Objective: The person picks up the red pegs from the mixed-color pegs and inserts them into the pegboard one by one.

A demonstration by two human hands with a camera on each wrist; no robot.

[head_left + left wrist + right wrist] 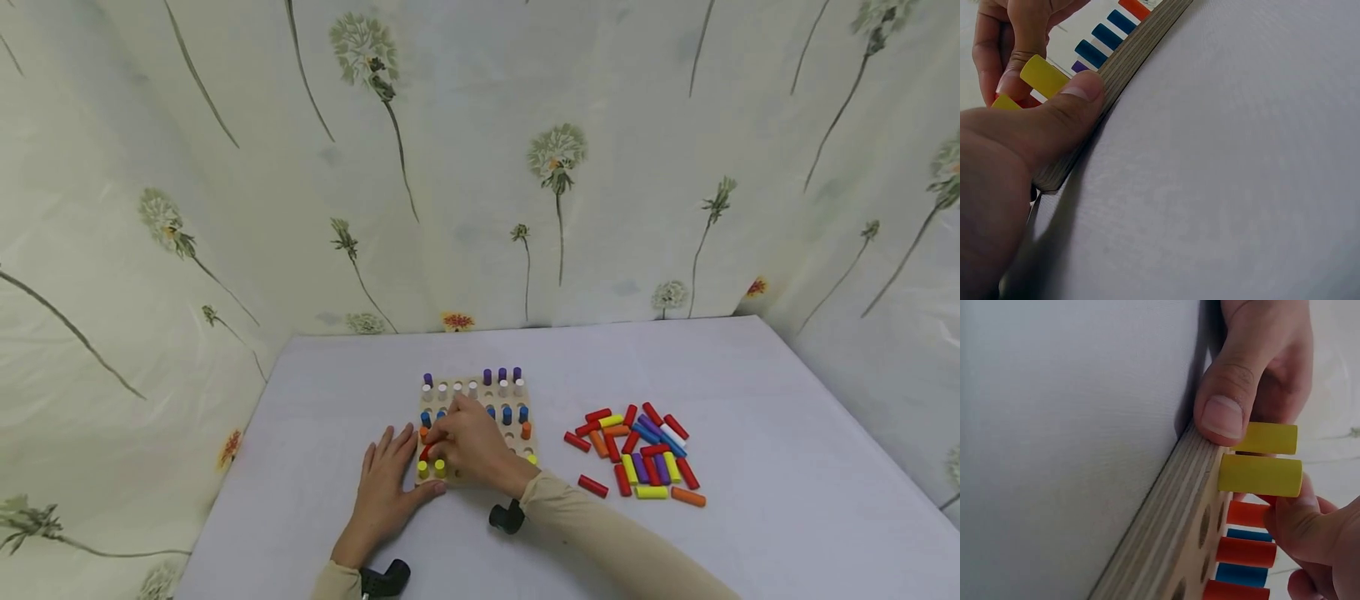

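A wooden pegboard (1157, 519) lies on the table, with upright pegs in rows of purple, white, blue, orange and yellow. My left hand (386, 492) rests along its left side, fingers spread and thumb on the near edge. Over the board's left part, my right hand (474, 443) pinches a red peg (425, 452) just behind two yellow pegs (439, 468) at the near left corner. In the right wrist view, the right thumb and fingers hide most of the red peg behind a yellow peg (1261, 475). Whether it sits fully in a hole I cannot tell.
Right of the board lies a loose spread of pegs (651, 492) in red, yellow, orange, purple, blue and white. White cloth covers the table (750, 400). Flower-printed cloth (480, 167) hangs behind it and at both sides.
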